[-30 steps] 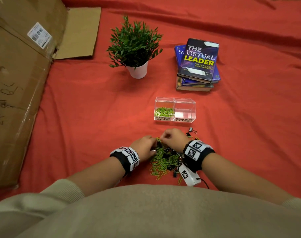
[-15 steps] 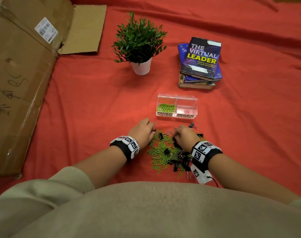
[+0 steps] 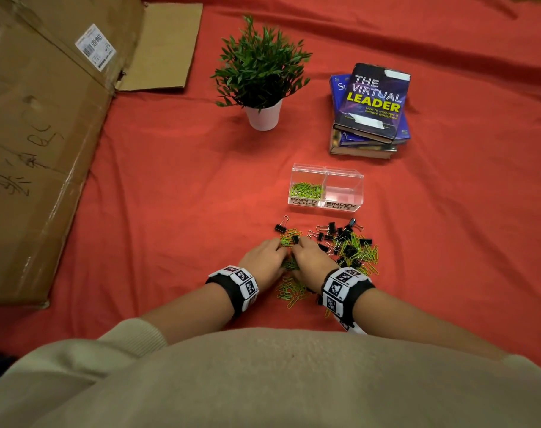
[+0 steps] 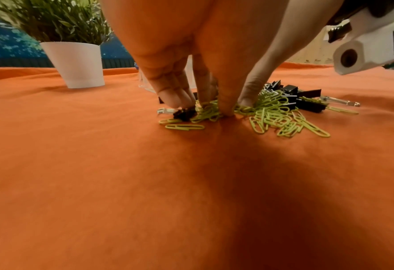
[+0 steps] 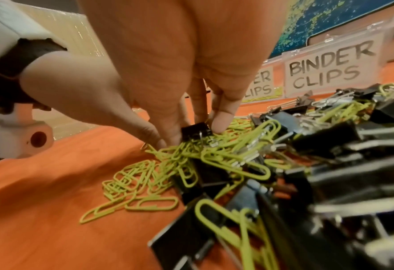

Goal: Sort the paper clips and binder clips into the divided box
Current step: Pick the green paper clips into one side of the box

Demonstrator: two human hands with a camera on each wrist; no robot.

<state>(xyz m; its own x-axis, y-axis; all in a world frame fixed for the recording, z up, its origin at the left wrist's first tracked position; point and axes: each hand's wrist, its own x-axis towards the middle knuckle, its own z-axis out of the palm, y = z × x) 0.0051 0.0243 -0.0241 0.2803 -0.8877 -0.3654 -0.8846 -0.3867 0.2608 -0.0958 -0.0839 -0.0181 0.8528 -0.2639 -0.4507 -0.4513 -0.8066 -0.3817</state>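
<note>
Lime-green paper clips (image 3: pixel 297 290) and black binder clips (image 3: pixel 346 239) lie tangled on the red surface (image 3: pixel 170 186) just before the clear divided box (image 3: pixel 326 188) in the head view, whose paper-clip side is partly filled and binder side bare, with open cloth all round. In the left wrist view the left hand (image 4: pixel 182 73) sets narrow fingertips on light, springy wire clips. In the right wrist view the right hand (image 5: pixel 180 76) pinches one stiff binder clip (image 5: pixel 196 130) by its body; snagged paper clips may trail.
</note>
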